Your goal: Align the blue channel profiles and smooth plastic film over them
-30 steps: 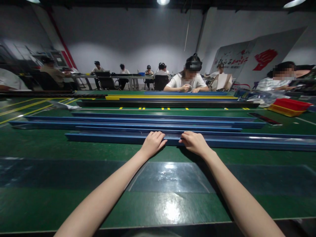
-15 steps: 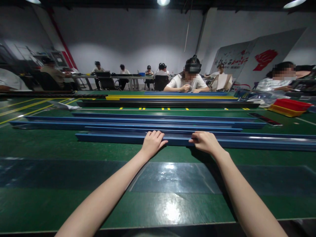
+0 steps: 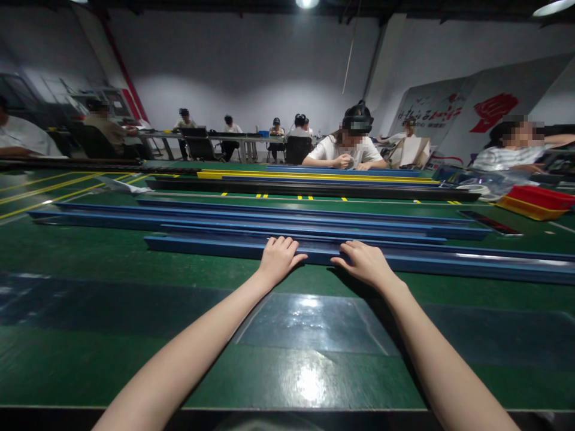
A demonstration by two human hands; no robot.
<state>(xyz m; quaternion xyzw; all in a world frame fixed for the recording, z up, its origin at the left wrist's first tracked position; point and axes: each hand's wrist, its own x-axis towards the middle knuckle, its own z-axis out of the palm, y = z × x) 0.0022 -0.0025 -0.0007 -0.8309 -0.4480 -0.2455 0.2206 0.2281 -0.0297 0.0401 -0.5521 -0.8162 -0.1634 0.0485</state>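
One green table (image 3: pixel 269 380): left hand (image 3: pixel 279 261) and right hand (image 3: pixel 367 263) grasp one blue channel (image 3: pixel 318 256)

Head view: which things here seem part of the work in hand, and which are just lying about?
Seemingly in the work:
- left hand and right hand, both on the same piece
- nearest blue channel

Seemingly just lying about, untouched by these hands:
- blue channels behind
- yellow bar
- black bar
- red bin
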